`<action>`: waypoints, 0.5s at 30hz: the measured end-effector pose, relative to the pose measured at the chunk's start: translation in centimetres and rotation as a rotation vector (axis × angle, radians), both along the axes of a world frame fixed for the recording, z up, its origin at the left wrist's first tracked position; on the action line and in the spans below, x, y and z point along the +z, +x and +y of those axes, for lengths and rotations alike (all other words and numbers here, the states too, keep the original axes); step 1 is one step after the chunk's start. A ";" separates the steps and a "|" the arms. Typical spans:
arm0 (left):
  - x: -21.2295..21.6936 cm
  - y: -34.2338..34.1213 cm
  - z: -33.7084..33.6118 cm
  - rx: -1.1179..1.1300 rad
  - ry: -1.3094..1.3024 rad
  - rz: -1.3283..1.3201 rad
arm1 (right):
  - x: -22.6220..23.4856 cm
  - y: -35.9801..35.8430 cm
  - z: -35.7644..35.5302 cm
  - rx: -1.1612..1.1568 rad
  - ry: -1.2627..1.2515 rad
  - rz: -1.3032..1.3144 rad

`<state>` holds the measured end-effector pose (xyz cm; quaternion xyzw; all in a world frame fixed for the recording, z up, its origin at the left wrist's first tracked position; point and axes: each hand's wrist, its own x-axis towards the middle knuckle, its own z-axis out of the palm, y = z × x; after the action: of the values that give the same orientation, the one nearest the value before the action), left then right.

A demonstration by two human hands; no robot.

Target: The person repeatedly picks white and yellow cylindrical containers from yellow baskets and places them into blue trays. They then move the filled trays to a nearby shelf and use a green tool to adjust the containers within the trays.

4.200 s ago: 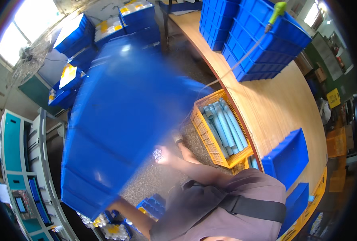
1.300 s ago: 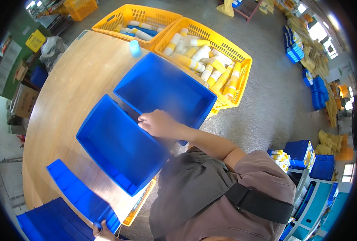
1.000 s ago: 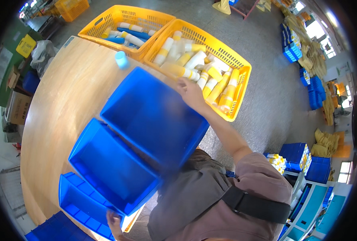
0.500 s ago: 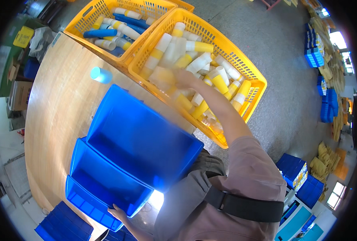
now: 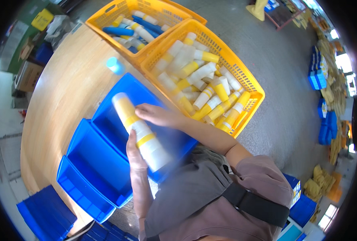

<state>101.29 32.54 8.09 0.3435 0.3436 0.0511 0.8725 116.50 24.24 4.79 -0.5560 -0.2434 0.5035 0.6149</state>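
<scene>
over the largest blue bin (image 5: 106, 106), a white-and-yellow tube (image 5: 141, 131) now slants in the left hand (image 5: 136, 156), closed on it, while the half-curled right hand (image 5: 158, 115), hold unclear, is beside it, back from the yellow crate (image 5: 242, 74) beyond that bin, so handling shifts to the tube.

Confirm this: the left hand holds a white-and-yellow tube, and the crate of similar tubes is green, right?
Wrong colour: the head view shows that crate is yellow, not green. The left hand does hold the tube.
</scene>
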 end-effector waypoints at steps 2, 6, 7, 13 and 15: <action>0.9 -1.7 1.2 -0.012 -0.486 -0.230 | -2.1 -1.7 1.8 -0.036 0.133 0.431; 2.0 -4.0 2.0 0.089 -0.552 -0.177 | -6.6 -1.5 6.4 -0.031 0.265 0.831; 2.3 -4.5 2.1 0.056 -0.496 -0.196 | -7.4 -0.6 7.5 -0.077 0.275 0.882; 2.6 -5.4 2.1 0.148 -0.557 -0.227 | -7.4 -0.5 7.5 -0.130 0.683 0.022; 1.9 -5.2 2.6 0.193 -0.545 -0.229 | -6.5 -2.1 6.7 0.035 0.099 1.203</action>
<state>96.11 35.16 9.96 0.0546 0.2751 0.0779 0.9567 114.45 30.97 -1.75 -0.1399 0.1148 0.7278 0.6614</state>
